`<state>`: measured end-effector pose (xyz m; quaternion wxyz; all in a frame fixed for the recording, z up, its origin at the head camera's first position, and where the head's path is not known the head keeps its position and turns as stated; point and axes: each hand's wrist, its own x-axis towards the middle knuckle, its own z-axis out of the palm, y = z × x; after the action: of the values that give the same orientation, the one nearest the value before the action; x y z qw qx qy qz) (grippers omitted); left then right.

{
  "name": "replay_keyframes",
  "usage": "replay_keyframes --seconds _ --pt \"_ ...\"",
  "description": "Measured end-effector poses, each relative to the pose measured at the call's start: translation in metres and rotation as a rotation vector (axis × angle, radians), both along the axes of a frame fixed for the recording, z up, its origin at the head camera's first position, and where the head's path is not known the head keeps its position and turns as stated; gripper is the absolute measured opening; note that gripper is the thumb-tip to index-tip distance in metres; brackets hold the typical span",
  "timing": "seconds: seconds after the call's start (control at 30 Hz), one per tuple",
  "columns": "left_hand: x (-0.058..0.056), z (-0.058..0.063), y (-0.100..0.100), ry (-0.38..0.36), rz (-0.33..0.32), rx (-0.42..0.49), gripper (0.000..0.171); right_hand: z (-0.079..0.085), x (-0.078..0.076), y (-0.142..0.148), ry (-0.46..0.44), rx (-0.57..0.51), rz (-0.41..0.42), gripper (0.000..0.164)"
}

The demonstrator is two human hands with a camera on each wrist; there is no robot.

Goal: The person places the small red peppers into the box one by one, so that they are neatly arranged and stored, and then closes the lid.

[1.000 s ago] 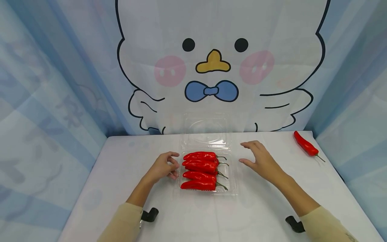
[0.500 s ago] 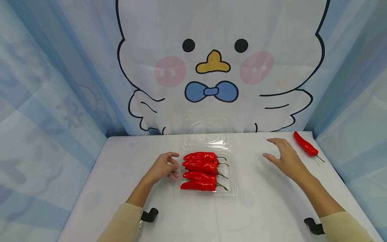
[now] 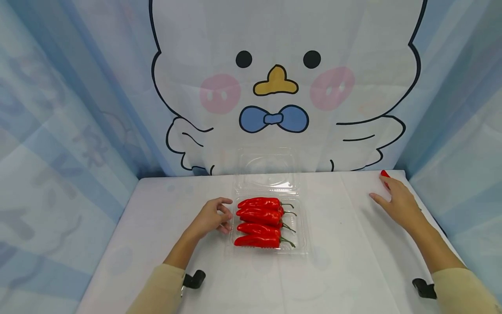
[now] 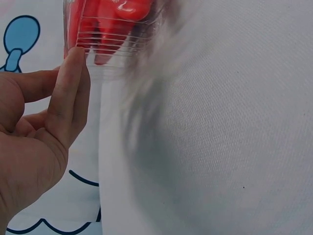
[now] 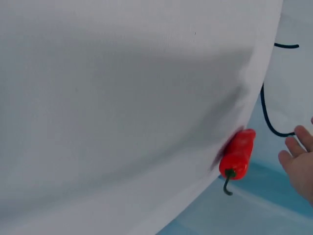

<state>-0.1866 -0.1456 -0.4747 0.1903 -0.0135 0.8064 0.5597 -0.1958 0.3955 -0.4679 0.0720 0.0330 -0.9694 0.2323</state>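
A clear plastic clamshell box [image 3: 301, 244] stands on the table with several red chili peppers [image 3: 259, 216] lying side by side in it, stems to the right. Its transparent lid [image 3: 268, 165] is raised at the back. My left hand [image 3: 213, 216] is at the box's left side; in the left wrist view its loosely bent fingertips [image 4: 76, 54] touch the ribbed wall. Over at the far right corner, my right hand [image 3: 401, 205] hovers above a single red chili pepper, covering most of it. The right wrist view shows this pepper [image 5: 237, 156] on the table, apart from the fingers.
A white cloth covers the table [image 3: 333, 270]. Behind it hangs a curtain [image 3: 364, 100] printed with a cartoon bird, and blue curtains [image 3: 66, 174] flank both sides. Dark wrist mounts [image 3: 195, 279] stick out from the beige sleeves.
My right hand has moved right, from beside the box to over the lone pepper. The left hand, the box and the peppers in it have stayed put.
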Motion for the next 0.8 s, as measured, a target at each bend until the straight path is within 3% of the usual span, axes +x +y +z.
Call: replay_keyframes --seconds 0.17,0.57,0.8 --pt "0.001 0.000 0.000 0.002 -0.001 -0.004 0.048 -0.002 -0.009 0.022 -0.026 0.011 -0.032 0.078" --pt "0.001 0.000 0.001 0.006 -0.004 -0.008 0.049 -0.003 -0.021 0.053 -0.238 0.026 -0.161 0.082" --pt "-0.001 0.000 0.000 0.004 -0.005 -0.008 0.049 -0.006 -0.035 0.058 -0.367 -0.020 -0.303 0.078"
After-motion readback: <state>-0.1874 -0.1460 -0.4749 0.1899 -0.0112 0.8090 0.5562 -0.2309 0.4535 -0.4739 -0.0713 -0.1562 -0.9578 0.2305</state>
